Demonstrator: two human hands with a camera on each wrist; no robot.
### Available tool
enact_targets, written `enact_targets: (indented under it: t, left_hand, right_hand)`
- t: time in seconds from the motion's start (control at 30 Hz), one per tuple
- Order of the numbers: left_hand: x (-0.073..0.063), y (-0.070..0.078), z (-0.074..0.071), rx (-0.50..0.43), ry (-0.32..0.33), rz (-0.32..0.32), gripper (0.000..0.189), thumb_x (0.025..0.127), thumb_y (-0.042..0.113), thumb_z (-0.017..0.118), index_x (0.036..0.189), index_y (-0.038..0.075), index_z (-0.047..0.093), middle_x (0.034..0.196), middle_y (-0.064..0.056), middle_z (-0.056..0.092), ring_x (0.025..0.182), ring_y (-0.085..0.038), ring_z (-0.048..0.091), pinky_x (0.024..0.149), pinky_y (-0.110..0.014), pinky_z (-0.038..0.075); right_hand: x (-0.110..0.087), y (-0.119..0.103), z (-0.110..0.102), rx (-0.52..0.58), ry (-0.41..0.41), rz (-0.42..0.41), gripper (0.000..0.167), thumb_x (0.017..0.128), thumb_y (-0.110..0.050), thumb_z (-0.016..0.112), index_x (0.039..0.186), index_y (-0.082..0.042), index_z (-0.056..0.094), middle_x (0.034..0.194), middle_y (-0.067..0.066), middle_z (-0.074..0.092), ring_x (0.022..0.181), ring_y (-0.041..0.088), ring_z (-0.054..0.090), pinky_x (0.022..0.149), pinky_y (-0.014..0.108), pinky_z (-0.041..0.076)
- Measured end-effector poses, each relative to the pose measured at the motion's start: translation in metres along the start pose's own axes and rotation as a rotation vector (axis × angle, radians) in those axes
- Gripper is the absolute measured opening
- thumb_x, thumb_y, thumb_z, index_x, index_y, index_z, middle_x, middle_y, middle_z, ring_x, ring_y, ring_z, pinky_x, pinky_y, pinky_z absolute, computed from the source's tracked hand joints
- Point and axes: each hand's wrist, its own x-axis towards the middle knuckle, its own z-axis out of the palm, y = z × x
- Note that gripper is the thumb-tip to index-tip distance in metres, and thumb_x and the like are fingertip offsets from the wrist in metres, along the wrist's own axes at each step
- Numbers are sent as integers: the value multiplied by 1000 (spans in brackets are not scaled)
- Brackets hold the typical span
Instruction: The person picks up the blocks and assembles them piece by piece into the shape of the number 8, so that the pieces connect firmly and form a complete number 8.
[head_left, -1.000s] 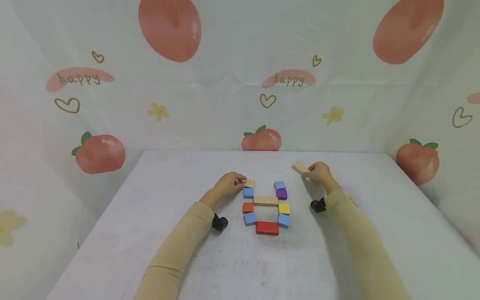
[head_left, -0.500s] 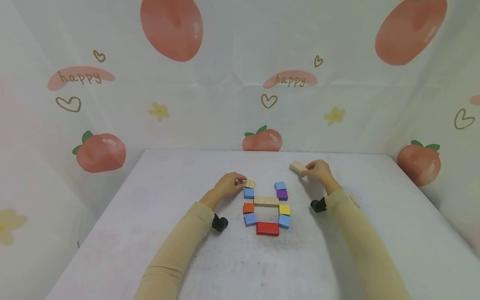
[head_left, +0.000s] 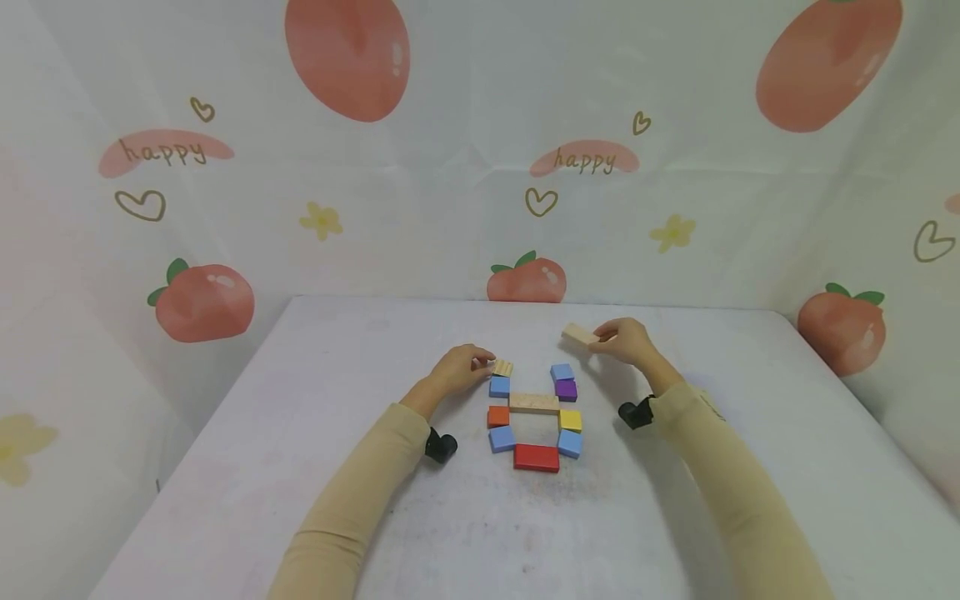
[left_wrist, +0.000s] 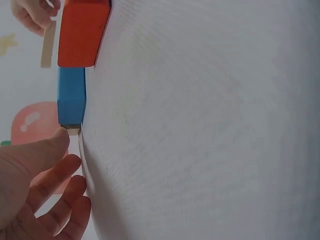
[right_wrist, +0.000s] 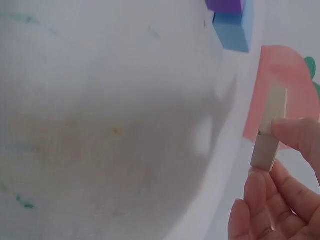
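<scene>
My left hand point(head_left: 457, 368) is at the small striped wooden block point(head_left: 503, 367) at the far left end of a block layout, pinching its outer end. In the left wrist view the thumb covers most of that block, and the other fingers hang loosely bent. A blue block point(left_wrist: 71, 95) and an orange-red block point(left_wrist: 82, 32) follow it in line. Beyond the layout on the right, my right hand point(head_left: 628, 342) holds a flat plain wooden block point(head_left: 579, 335) by one end, between thumb and fingers. The right wrist view shows this wooden block point(right_wrist: 272, 112) raised above the tabletop.
The layout continues with a purple block point(head_left: 566, 391), a yellow block point(head_left: 570, 420), several blue ones, a long wooden crosspiece point(head_left: 534, 403) and a red block point(head_left: 536, 457) nearest me. A white cloth wall with fruit prints point(head_left: 527, 280) rises behind the white table point(head_left: 510, 542).
My right hand has moved left with the wooden block, towards the space behind the layout. My left hand stays at the striped block, and the laid blocks keep their places.
</scene>
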Motion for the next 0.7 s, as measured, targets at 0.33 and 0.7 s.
enact_targets:
  t: [0.33,0.7]
  left_hand:
    - [-1,1,-1,10,-3,5,30,91,15,59,121,10,62,112,-9,64,100,-22,59,89,-35,48]
    - [1,2,-1,27,-13,-4,31,91,15,60,121,11,62,112,-9,64,100,-22,59,90,-35,48]
  right_hand:
    - [2,-8,7,-29,-16,-122,36,79,-18,71,104,7,65,99,23,67,94,32,58,69,25,42]
    - [5,-19,13,-38,-73,-206,33,78,-16,72,103,5,66,100,22,68,92,32,61,65,23,43]
